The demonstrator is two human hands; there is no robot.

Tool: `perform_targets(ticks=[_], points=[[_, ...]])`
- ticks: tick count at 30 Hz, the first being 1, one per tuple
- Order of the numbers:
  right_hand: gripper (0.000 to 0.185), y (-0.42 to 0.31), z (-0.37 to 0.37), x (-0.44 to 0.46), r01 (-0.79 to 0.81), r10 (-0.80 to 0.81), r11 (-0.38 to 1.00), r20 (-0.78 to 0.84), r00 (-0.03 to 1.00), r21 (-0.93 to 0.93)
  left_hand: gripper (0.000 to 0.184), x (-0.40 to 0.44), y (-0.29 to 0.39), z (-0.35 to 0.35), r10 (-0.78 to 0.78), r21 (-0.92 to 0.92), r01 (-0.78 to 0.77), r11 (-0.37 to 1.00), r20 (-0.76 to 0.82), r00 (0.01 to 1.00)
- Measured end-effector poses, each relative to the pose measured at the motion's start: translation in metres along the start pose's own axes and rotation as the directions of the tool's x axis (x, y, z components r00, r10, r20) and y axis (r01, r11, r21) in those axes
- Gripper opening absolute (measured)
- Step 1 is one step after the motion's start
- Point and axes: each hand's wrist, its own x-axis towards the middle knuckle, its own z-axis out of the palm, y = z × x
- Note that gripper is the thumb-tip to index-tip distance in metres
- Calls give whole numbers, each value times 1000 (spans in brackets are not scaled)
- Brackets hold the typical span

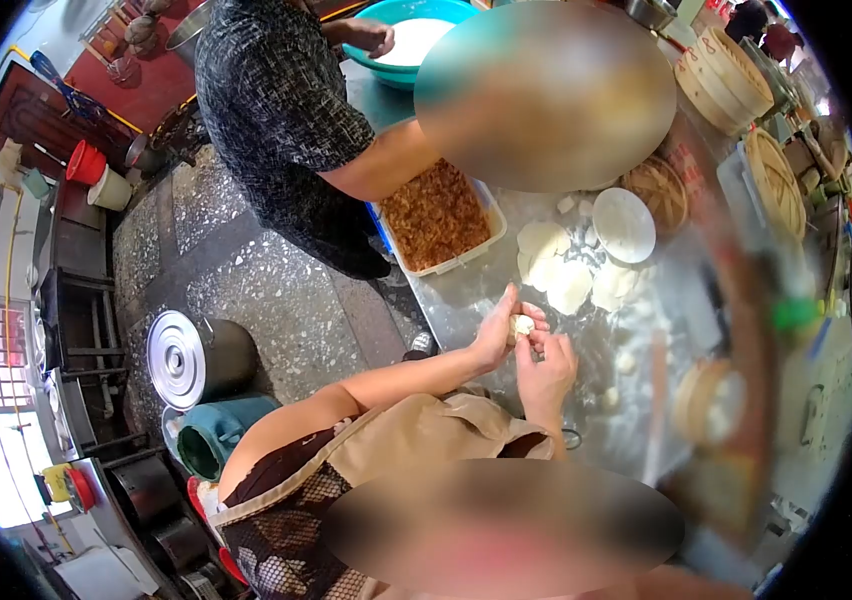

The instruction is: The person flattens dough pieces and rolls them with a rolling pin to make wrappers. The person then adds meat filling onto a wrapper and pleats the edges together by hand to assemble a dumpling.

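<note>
A small pale dough bun [521,325] rests in my left hand [494,335], whose fingers curl around it from below. My right hand [547,368] pinches at the bun's edge with thumb and fingertips. Just beyond them on the floury metal table [466,305] lie several flat round dough wrappers [568,285], partly overlapping. A white bowl [624,226] stands beside the wrappers. Left of these is a plastic tub of brown chopped filling [443,218]. Small dough lumps [625,362] sit to the right of my hands.
Across the table, a co-worker in a dark patterned shirt [276,110] reaches over the tub. A teal basin of white flour or dough [416,40] stands at the back. Bamboo steamers [724,80] line the right. A large lidded pot [196,358] stands on the floor at left.
</note>
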Motion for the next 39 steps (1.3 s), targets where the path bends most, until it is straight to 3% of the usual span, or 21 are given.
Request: perform_targets(ticks=[2, 4, 5, 7, 9, 14, 17, 20, 21, 22, 24, 25, 26, 28, 30, 32, 33, 35, 36, 38, 39], points=[[12, 0, 1, 3, -44, 44, 998, -8, 999, -45, 63, 4, -4, 3, 63, 37, -62, 997, -10, 998], [12, 8, 12, 0, 26, -32, 998, -99, 995, -65, 60, 1, -3, 5, 188, 182, -187, 965, 13, 982], [12, 9, 15, 3, 27, -34, 998, -103, 994, -61, 59, 2, 0, 11, 202, 158, -194, 968, -35, 979], [12, 3, 9, -12, -10, 6, 998, -60, 998, -66, 58, -10, -13, 7, 172, 118, -157, 981, -130, 976], [12, 0, 8, 0, 31, -39, 996, -91, 995, -83, 57, 0, -7, 2, 137, 98, -133, 986, -34, 990], [13, 6, 13, -3, 88, -101, 987, -92, 991, -136, 55, 0, -8, 2, 157, 78, -153, 985, -47, 986], [12, 12, 17, -2, 139, -155, 978, -96, 983, -154, 49, 4, -12, -4, 90, 73, -87, 994, -46, 995], [10, 6, 10, 0, 216, -234, 961, -92, 968, -174, 42, 12, -22, -16, -18, 47, 28, 998, -202, 979], [13, 6, 5, 0, 212, -228, 960, -69, 971, -180, 43, 9, -18, -16, -50, 2, 51, 999, -139, 989], [34, 1, -5, -2, 152, -153, 971, 7, 988, -187, 46, 6, -13, -16, -97, -4, 97, 995, -47, 994], [57, 2, -12, -2, -24, 18, 998, 116, 993, 56, 59, 8, -5, -17, -226, 41, 225, 973, 21, 974], [63, 11, -8, -6, -15, 10, 999, 117, 993, 45, 66, 16, -4, -35, -304, 71, 296, 953, 210, 929], [69, 19, -4, -8, 19, -24, 999, 112, 993, 45, 67, 19, -10, -35, -343, -58, 367, 928, 243, 907], [58, 41, 4, -21, -93, 82, 993, 146, 986, 68, 73, 18, -24, -15, -360, -118, 399, 909, 258, 897], [45, 67, 11, -30, -66, 58, 994, 91, 994, 92, 78, 24, -36, -9, -442, 8, 455, 891, 251, 861], [33, 84, -1, -29, -288, 269, 927, 109, 957, 240, 76, 40, -45, -5, -497, 268, 441, 856, 195, 846], [33, 93, -8, -27, -298, 297, 935, 36, 954, 190, 68, 52, -47, -4, -365, 529, 256, 809, 112, 924], [34, 116, -19, -19, -261, 264, 964, -141, 954, 42, 49, 86, -42, -8, -68, 882, -40, 469, 81, 994], [35, 133, -22, -15, -219, 198, 973, -235, 951, -66, 38, 108, -36, -14, 64, 960, -131, 248, 118, 991], [33, 161, -17, -10, -238, 198, 953, -208, 958, -189, 26, 146, -31, -16, 258, 954, -300, -18, 294, 920], [34, 169, -13, -4, -256, 184, 914, -241, 953, -315, 26, 164, -33, -14, 249, 952, -306, -16, 301, 921]])
